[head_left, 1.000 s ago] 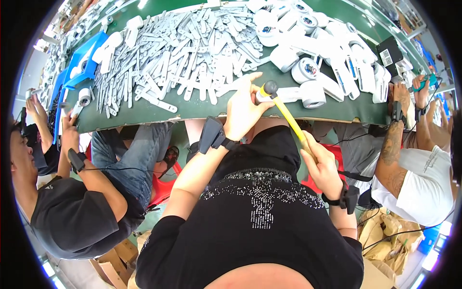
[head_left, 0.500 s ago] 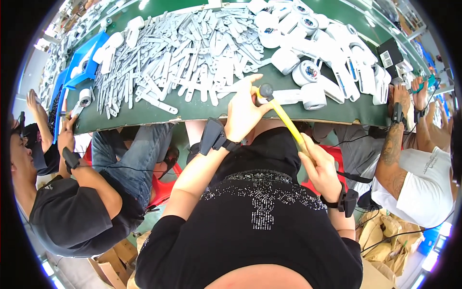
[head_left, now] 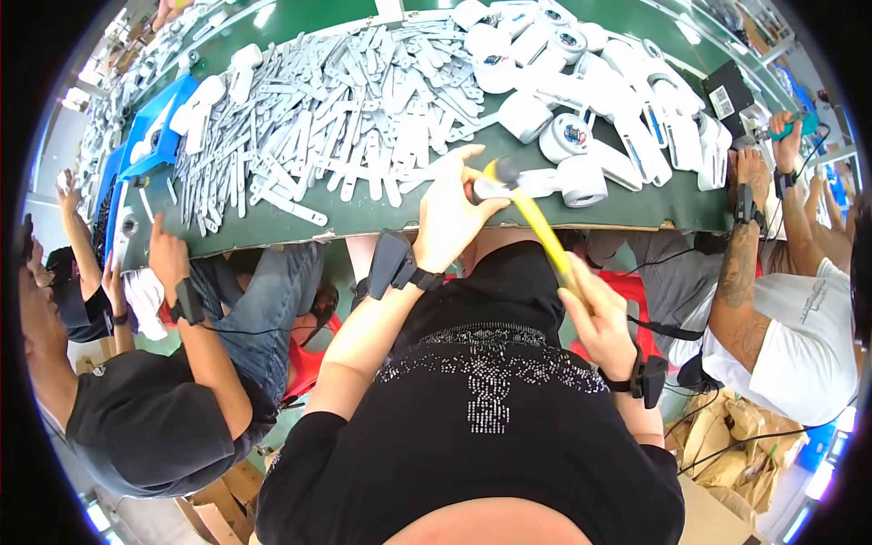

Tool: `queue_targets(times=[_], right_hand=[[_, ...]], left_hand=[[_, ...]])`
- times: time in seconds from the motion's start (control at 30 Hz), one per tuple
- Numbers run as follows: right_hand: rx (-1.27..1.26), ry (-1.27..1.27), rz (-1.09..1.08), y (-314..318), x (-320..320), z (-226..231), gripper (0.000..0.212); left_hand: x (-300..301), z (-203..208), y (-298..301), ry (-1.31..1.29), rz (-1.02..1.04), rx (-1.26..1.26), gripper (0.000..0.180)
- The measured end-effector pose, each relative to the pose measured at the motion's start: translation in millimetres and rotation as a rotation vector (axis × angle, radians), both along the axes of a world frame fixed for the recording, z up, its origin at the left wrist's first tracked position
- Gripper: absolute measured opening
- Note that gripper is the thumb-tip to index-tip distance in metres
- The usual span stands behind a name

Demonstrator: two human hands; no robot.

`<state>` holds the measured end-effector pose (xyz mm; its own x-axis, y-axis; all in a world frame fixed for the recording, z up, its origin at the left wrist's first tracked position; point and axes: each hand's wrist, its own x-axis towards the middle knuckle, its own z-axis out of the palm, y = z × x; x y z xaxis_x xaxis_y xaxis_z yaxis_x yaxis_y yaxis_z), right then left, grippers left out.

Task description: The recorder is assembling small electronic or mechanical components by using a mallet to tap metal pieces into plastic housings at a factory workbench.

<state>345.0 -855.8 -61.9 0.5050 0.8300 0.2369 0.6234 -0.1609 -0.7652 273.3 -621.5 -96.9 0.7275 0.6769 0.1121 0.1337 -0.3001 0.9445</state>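
A long green counter [head_left: 363, 222] carries a dense spread of flat pale-grey plastic strips [head_left: 336, 127], with rounded white housings [head_left: 581, 136] heaped to the right of the strips. At the counter's near edge, just right of the strips, the left hand [head_left: 451, 218] closes around a small white part [head_left: 536, 184]. The right hand [head_left: 604, 318], below the counter's edge, grips the slim yellow handle of a hammer [head_left: 536, 227] whose dark head sits against the part. Seated workers crowd both ends of the counter. Compared with a second ago, the hammer head lies closer to the part.
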Motion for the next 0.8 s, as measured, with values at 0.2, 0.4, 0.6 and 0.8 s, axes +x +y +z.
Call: queue_targets(times=[0.2,0.4,0.6,0.8], right_hand=[[-0.091,0.102,-0.142,-23,16,-1,0.044],[-0.132,0.137,-0.157,-16,29,-4,0.042],[0.136,0.241,-0.188,-10,37,-20,0.044],[0.35,0.468,-0.303,10,63,-39,0.046]], left_hand=[[4,0,3,-0.007,-0.011,0.2,0.063],[15,6,7,0.033,-0.145,0.76,0.045],[-3,26,13,0.091,-0.294,0.733,0.032],[-64,98,78,0.292,-0.076,0.301,0.039]])
